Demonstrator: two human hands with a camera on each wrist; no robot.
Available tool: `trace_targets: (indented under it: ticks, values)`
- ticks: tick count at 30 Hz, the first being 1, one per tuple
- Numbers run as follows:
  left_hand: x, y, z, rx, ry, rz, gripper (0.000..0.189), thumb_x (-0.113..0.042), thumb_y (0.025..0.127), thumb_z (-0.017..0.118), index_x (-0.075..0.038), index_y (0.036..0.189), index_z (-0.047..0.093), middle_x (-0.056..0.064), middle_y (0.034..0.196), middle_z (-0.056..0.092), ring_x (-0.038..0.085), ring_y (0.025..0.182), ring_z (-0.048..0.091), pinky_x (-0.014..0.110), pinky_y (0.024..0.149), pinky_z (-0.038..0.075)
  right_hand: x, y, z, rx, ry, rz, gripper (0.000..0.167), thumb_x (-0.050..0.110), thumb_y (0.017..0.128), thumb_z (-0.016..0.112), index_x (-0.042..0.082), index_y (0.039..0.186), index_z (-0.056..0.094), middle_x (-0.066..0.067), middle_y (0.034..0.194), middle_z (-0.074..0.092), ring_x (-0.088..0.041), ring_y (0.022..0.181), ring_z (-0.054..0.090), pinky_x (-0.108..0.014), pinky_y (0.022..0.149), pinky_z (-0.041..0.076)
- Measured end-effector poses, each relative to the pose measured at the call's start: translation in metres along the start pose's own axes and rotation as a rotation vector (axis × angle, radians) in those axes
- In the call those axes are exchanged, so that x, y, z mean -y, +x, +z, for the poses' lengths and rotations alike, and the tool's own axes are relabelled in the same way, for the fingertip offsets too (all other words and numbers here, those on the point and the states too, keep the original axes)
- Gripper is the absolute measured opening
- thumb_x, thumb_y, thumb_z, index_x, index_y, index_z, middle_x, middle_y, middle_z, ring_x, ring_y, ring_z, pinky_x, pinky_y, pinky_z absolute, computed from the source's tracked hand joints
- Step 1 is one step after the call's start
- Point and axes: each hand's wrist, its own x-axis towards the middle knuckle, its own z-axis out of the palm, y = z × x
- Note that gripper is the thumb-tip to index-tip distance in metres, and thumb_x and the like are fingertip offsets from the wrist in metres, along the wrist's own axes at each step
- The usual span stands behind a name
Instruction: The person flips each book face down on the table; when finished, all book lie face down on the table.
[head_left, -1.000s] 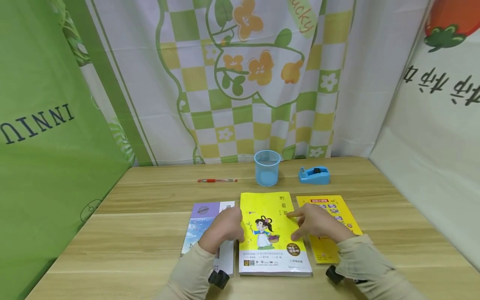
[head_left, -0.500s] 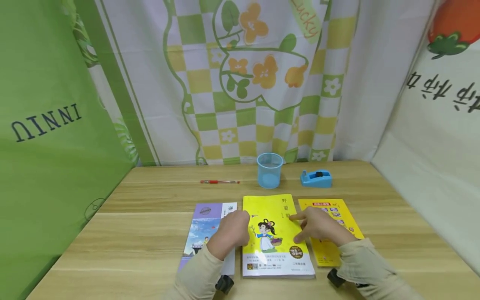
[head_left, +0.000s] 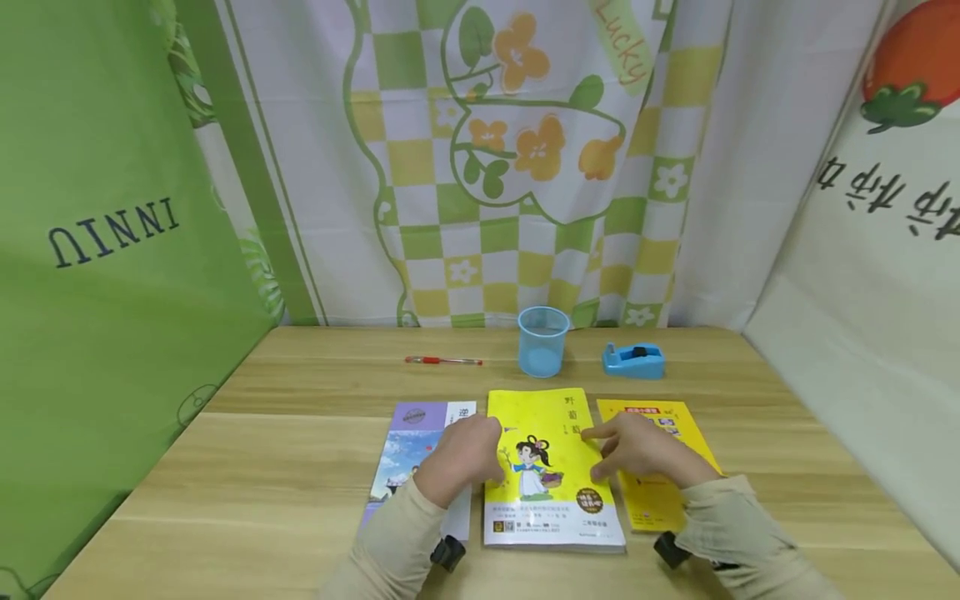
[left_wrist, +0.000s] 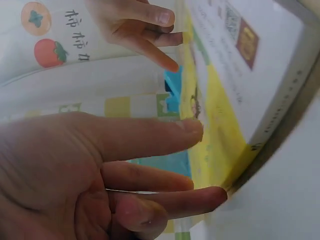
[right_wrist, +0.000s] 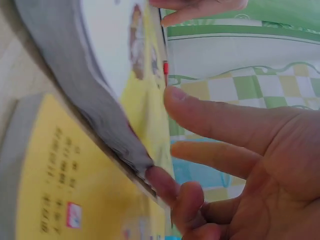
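Note:
A thick yellow book (head_left: 534, 408) with a cartoon girl on its cover lies flat between two other books. At its left side is my left hand (head_left: 463, 454); in the left wrist view its thumb and index finger reach over the cover, and another finger (left_wrist: 207, 200) touches the spine edge. From the right, my right hand (head_left: 641, 450) rests thumb and index finger on the cover. A further finger (right_wrist: 162, 182) touches the page edge in the right wrist view. Left of it lies a purple-and-blue book (head_left: 411, 446), partly under my left hand. My right hand partly covers an orange-yellow book (head_left: 651, 504).
Behind the books stand a clear blue cup (head_left: 542, 346) and a blue tape dispenser (head_left: 633, 362). A red pen (head_left: 444, 361) lies to the cup's left. Fabric curtains (head_left: 465, 208) border the wooden table (head_left: 247, 475) at the back and both sides.
The head view has shifted slightly, moving the whole scene a little to the right. Both hands stay at the sides of the yellow book, which keeps about the same place between its neighbours.

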Motion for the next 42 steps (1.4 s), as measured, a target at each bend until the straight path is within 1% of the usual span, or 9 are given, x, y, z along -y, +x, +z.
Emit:
trace_targets:
  ticks: [3,7,10,13,17,24,29,36,42]
  values:
    - [-0.001,0.001,-0.005,-0.010,-0.091,0.038,0.035,-0.023,0.074,0.088,-0.007,0.064,0.058,-0.002,0.063,0.049,0.012,0.056,0.036,0.024,0.050,0.031,-0.008,-0.004,-0.007,-0.021,0.040,-0.077,0.062,0.023,0.078,0.087,0.010,0.134,0.066,-0.005,0.100,0.073,-0.018,0.081,0.058,-0.032,0.069,0.049]
    - [-0.007,0.002,-0.014,0.005,-0.239,0.136,0.041,-0.032,0.083,0.082,-0.001,0.109,0.075,0.009,0.099,0.076,0.017,0.078,0.066,0.029,0.066,0.052,-0.022,-0.008,-0.020,-0.047,0.125,-0.210,0.065,0.023,0.082,0.084,0.004,0.139,0.060,-0.008,0.101,0.075,-0.018,0.078,0.060,-0.029,0.064,0.049]
    - [-0.015,0.003,-0.018,0.022,-0.323,0.204,0.056,-0.034,0.087,0.078,-0.005,0.133,0.065,0.014,0.122,0.072,0.027,0.111,0.069,0.038,0.089,0.056,-0.033,-0.011,-0.029,-0.045,0.173,-0.270,0.067,0.023,0.084,0.082,0.000,0.141,0.056,-0.014,0.109,0.075,-0.017,0.083,0.066,-0.029,0.068,0.054]
    - [-0.026,0.006,-0.017,0.025,-0.379,0.232,0.060,-0.034,0.088,0.078,-0.010,0.140,0.060,0.013,0.134,0.066,0.029,0.124,0.062,0.042,0.099,0.053,-0.046,-0.014,-0.040,-0.015,0.204,-0.313,0.068,0.021,0.086,0.081,-0.004,0.142,0.053,-0.020,0.115,0.073,-0.019,0.089,0.069,-0.030,0.071,0.057]
    - [-0.047,0.012,-0.012,0.028,-0.401,0.225,0.067,-0.037,0.088,0.078,-0.014,0.146,0.054,0.008,0.143,0.061,0.027,0.131,0.057,0.041,0.106,0.049,-0.066,-0.017,-0.054,0.004,0.202,-0.342,0.069,0.021,0.085,0.082,-0.005,0.142,0.053,-0.022,0.117,0.072,-0.023,0.092,0.068,-0.027,0.072,0.057]
    - [-0.080,0.026,-0.004,0.002,-0.447,0.202,0.070,-0.039,0.085,0.080,-0.018,0.146,0.054,0.004,0.142,0.061,0.023,0.130,0.057,0.039,0.104,0.050,-0.092,-0.022,-0.078,-0.008,0.163,-0.286,0.070,0.023,0.084,0.082,-0.004,0.142,0.053,-0.021,0.118,0.071,-0.020,0.092,0.066,-0.025,0.076,0.055]
    - [-0.096,0.032,-0.001,-0.020,-0.457,0.182,0.069,-0.040,0.084,0.082,-0.021,0.145,0.055,0.002,0.138,0.064,0.021,0.127,0.059,0.037,0.103,0.050,-0.101,-0.027,-0.091,0.002,0.148,-0.304,0.069,0.024,0.085,0.081,-0.002,0.142,0.054,-0.021,0.119,0.071,-0.018,0.086,0.060,-0.025,0.073,0.053]
    - [-0.118,0.038,-0.001,-0.023,-0.493,0.185,0.070,-0.040,0.083,0.083,-0.020,0.144,0.056,0.002,0.137,0.065,0.021,0.125,0.061,0.035,0.099,0.052,-0.108,-0.039,-0.107,0.031,0.156,-0.265,0.072,0.026,0.083,0.082,-0.002,0.143,0.053,-0.024,0.119,0.070,-0.021,0.096,0.067,-0.026,0.077,0.055]
    - [-0.126,0.042,0.001,-0.017,-0.473,0.176,0.070,-0.040,0.082,0.083,-0.023,0.145,0.055,0.003,0.138,0.064,0.020,0.125,0.060,0.036,0.101,0.051,-0.114,-0.044,-0.111,0.022,0.144,-0.251,0.071,0.023,0.085,0.081,-0.004,0.144,0.051,-0.023,0.119,0.071,-0.020,0.094,0.067,-0.028,0.077,0.055]
